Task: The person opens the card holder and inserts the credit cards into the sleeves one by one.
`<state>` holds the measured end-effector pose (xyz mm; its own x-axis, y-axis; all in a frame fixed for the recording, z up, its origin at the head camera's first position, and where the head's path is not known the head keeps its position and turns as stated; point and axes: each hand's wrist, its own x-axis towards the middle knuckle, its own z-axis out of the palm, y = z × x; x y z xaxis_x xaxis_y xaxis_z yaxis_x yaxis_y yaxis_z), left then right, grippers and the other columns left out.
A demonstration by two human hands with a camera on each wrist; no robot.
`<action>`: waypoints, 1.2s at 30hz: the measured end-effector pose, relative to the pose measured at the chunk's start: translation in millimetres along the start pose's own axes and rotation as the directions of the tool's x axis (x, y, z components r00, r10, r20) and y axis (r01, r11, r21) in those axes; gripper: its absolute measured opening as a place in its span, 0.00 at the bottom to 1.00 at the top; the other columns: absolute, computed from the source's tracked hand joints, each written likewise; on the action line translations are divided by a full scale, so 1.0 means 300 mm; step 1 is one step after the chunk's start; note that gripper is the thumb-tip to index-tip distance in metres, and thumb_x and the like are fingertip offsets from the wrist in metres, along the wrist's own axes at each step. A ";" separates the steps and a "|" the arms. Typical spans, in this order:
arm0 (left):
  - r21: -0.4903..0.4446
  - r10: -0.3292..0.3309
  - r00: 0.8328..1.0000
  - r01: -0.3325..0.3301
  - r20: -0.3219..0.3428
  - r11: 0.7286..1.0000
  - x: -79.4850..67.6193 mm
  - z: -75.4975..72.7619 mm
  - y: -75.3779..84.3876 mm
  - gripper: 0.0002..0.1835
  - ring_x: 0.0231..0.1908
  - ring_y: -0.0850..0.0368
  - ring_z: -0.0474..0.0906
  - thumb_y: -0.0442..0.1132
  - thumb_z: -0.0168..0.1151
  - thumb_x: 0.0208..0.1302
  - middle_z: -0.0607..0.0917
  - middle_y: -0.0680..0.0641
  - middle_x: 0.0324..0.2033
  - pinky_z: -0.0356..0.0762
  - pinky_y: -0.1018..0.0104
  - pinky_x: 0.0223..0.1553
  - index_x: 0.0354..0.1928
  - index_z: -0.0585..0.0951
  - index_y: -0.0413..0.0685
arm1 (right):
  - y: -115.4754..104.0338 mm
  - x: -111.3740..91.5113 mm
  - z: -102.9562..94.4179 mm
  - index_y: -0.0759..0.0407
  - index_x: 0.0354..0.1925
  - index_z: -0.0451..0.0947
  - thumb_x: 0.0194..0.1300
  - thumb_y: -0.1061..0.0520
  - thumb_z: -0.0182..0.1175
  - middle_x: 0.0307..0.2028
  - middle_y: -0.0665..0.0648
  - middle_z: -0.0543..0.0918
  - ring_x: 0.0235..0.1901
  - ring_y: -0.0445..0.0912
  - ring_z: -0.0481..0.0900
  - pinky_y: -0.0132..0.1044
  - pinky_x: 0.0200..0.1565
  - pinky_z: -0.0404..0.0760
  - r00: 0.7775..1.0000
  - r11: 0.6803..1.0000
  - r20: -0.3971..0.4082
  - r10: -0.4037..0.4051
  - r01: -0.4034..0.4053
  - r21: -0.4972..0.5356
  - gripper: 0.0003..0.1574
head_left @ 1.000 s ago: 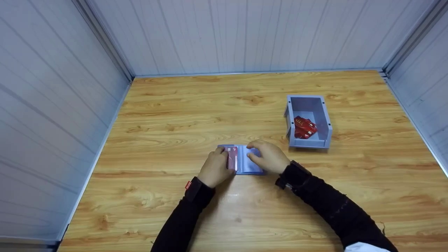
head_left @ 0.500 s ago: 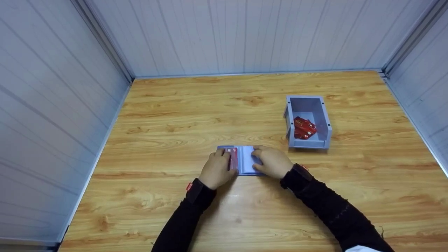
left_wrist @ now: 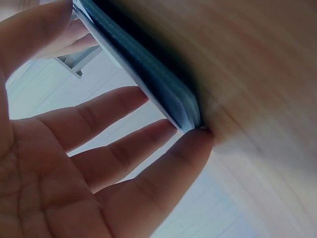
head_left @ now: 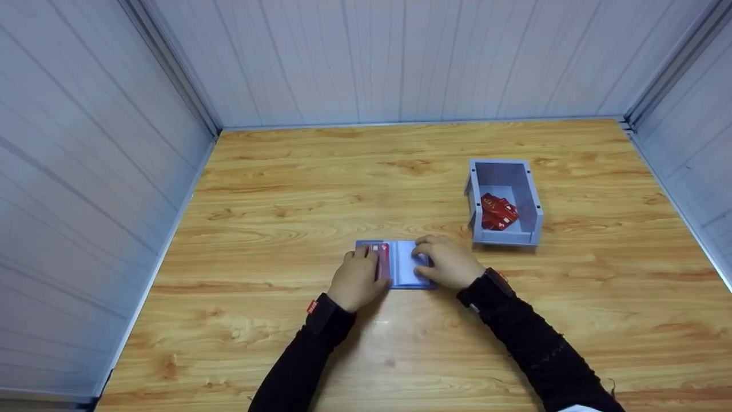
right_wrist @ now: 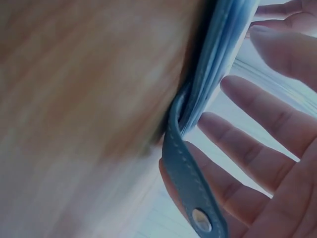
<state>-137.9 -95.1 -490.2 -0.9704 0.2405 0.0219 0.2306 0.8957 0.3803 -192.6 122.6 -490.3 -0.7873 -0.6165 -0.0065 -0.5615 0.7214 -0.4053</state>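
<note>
A blue card holder [head_left: 405, 272] lies spread on the table with clear sleeves. In its left sleeve sits a red card [head_left: 385, 254], partly covered by my left hand [head_left: 355, 280]. That hand rests on the left side, its fingertips touching the sleeve and the holder's edge. On the right side, my right hand [head_left: 452, 263] touches the leaf with its fingertips, fingers lightly bent. A blue strap [right_wrist: 185, 171] with a metal snap [right_wrist: 201, 219] sticks out from the holder beside the right fingers in the right wrist view. Stacked leaf edges show there too.
A grey plastic bin [head_left: 506, 237] stands behind and to the right of the right hand. Several red cards [head_left: 498, 214] lie in it. The wooden table [head_left: 286, 200] meets pale panel walls [head_left: 377, 63] at the back and sides.
My right hand has shifted slightly right and its fingers have come down onto the right leaf, which looks paler now. The left hand has stayed nearly in place.
</note>
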 end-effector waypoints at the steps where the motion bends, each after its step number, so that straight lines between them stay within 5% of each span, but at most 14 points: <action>1: 0.000 0.000 1.000 0.000 -0.004 1.000 -0.001 0.001 0.000 0.28 0.51 0.33 0.76 0.49 0.68 0.58 0.78 0.32 0.56 0.80 0.44 0.47 0.53 0.78 0.33 | 0.003 0.001 0.000 0.58 0.50 0.83 0.60 0.49 0.67 0.57 0.63 0.80 0.59 0.58 0.77 0.54 0.65 0.69 1.000 1.000 -0.006 -0.003 0.003 0.011 0.22; 11: -0.007 -0.001 1.000 0.001 -0.015 1.000 -0.003 0.006 -0.004 0.29 0.52 0.33 0.76 0.49 0.69 0.57 0.77 0.32 0.57 0.80 0.43 0.48 0.53 0.79 0.34 | 0.047 -0.015 -0.075 0.60 0.54 0.80 0.63 0.53 0.65 0.60 0.64 0.77 0.58 0.60 0.77 0.56 0.59 0.76 0.975 0.969 -0.207 0.080 -0.027 0.247 0.22; 18: -0.017 0.004 1.000 -0.004 -0.020 1.000 -0.004 0.007 -0.007 0.28 0.53 0.32 0.76 0.49 0.69 0.57 0.77 0.32 0.57 0.80 0.43 0.49 0.53 0.79 0.34 | 0.113 -0.055 -0.180 0.62 0.55 0.79 0.65 0.55 0.65 0.60 0.64 0.77 0.42 0.56 0.80 0.47 0.43 0.80 0.894 0.963 -0.422 0.149 -0.034 0.267 0.22; 27: -0.021 0.014 1.000 -0.015 -0.020 1.000 -0.005 0.010 -0.005 0.29 0.55 0.31 0.75 0.48 0.69 0.58 0.77 0.31 0.58 0.78 0.43 0.53 0.54 0.78 0.33 | 0.228 -0.098 -0.238 0.63 0.63 0.72 0.67 0.53 0.61 0.57 0.69 0.76 0.51 0.60 0.76 0.52 0.49 0.75 0.789 0.916 -0.492 0.367 -0.216 0.337 0.29; 36: -0.027 0.005 1.000 -0.004 0.004 1.000 -0.001 0.007 -0.006 0.30 0.55 0.30 0.74 0.49 0.68 0.59 0.76 0.31 0.59 0.78 0.42 0.52 0.55 0.77 0.33 | 0.291 -0.072 -0.228 0.70 0.67 0.65 0.69 0.53 0.57 0.61 0.75 0.71 0.57 0.68 0.73 0.61 0.60 0.71 0.811 0.897 -0.384 0.441 -0.392 0.203 0.34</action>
<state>-137.9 -96.1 -493.0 -0.9691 0.2459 0.0203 0.2329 0.8843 0.4047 -241.9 220.3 -463.1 -0.9841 -0.0605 0.1668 -0.1434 0.8249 -0.5468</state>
